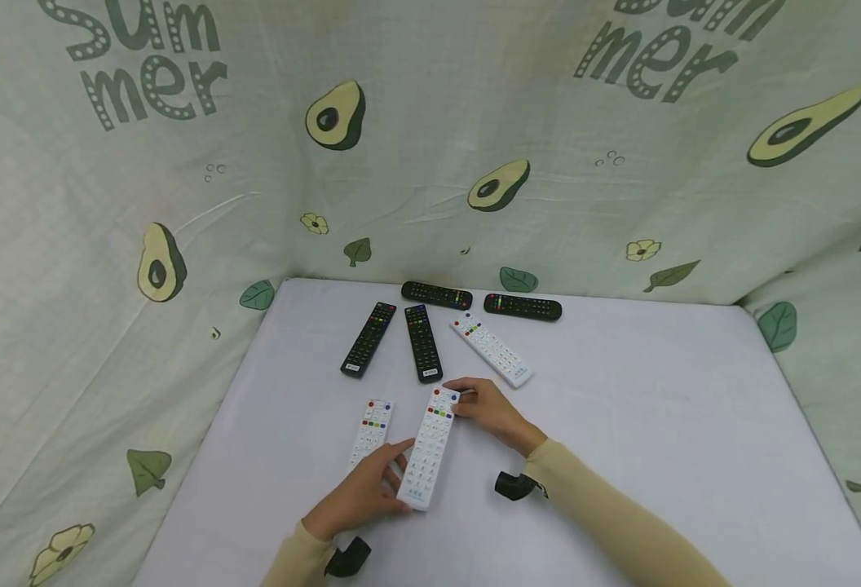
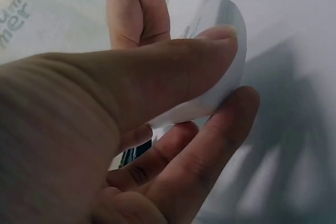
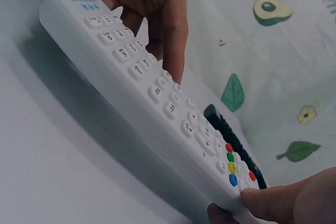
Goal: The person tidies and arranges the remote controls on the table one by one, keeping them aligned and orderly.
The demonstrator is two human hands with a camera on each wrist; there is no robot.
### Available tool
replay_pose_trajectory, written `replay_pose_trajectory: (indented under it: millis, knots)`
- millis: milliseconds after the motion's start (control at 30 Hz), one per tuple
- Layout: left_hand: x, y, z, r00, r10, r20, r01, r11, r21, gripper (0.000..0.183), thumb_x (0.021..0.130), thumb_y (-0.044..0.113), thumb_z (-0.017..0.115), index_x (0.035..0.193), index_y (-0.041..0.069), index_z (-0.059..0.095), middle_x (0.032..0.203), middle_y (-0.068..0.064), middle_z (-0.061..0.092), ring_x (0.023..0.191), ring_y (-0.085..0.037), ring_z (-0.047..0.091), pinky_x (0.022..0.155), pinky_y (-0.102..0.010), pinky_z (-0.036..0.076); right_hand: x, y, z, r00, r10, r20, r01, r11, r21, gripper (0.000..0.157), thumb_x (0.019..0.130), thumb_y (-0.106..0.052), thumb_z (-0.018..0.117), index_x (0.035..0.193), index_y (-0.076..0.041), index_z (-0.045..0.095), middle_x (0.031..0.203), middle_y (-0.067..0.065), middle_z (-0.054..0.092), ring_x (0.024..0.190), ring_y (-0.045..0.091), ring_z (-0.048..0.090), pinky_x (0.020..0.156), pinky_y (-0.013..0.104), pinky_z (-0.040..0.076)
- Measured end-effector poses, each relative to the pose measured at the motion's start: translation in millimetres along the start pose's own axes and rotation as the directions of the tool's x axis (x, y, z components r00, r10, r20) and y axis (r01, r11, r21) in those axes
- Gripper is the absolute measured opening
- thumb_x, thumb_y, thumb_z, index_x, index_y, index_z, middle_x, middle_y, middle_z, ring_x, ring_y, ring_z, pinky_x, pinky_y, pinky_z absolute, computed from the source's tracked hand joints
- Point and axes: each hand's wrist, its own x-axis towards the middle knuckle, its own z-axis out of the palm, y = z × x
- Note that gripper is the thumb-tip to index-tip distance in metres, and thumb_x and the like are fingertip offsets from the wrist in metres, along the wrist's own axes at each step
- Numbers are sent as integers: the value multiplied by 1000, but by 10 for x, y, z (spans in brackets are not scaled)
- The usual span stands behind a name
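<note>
Head view: a white remote control with a coloured button row (image 1: 428, 448) is held in both hands above a white-covered table (image 1: 658, 408). Its lower end is grasped by the left hand (image 1: 363, 492), its upper end pinched by the right hand (image 1: 491, 414). The keypad is turned upward, and the long axis is slanted, upper end toward the right.

Right wrist view: red, green, yellow and blue buttons (image 3: 231, 165) are seen near the end gripped by the right hand; the right thumb (image 3: 275, 200) is placed over the edge of the key face, with a fingertip seen below. Blue lettering (image 3: 89, 6) is printed at the opposite end, where the left thumb is pressed. A shadow is cast on the surface below the casing.

Left wrist view: the casing is clasped between the left thumb (image 2: 173, 72) and fingers; the keys cannot be made out.

A second white remote (image 1: 375, 417) is laid just left of the held one, its lower part hidden by the left hand. A third white remote (image 1: 492, 350) is placed diagonally farther back. Two black remotes, left (image 1: 368, 340) and middle (image 1: 423, 342), are set lengthwise behind the hands; two more, rear left (image 1: 436, 295) and rear right (image 1: 523, 307), are positioned crosswise near an avocado-print cloth (image 1: 416, 236)
</note>
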Motion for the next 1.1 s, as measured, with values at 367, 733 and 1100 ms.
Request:
replay_pose_trajectory:
  millis: [367, 733, 1100]
  knots:
    - [-115, 10, 59, 999, -10, -38, 14, 995, 100, 98, 71, -9, 89, 156, -10, 41, 110, -5, 55, 84, -12, 55, 67, -24, 51, -13, -10, 242, 997, -19, -70, 13, 996, -88, 39, 95, 4, 68, 134, -1, 69, 129, 15, 69, 109, 24, 68, 89, 36, 59]
    - [-122, 139, 37, 997, 32, -64, -11, 953, 303, 85, 70, -9, 90, 146, -14, 52, 109, -6, 56, 74, -7, 50, 61, -22, 47, -36, -3, 378, 986, -131, -100, 106, 970, -217, 39, 97, 3, 66, 136, 1, 66, 130, 19, 64, 117, 34, 64, 99, 50, 56]
    - [139, 389, -166, 993, 109, -44, -90, 944, 318, 70, 81, -4, 87, 143, -11, 57, 114, -10, 59, 87, -16, 57, 68, -25, 52, -57, 27, 427, 975, -207, -81, 180, 949, -258, 37, 99, 5, 63, 136, 3, 64, 134, 21, 63, 121, 37, 65, 97, 45, 59]
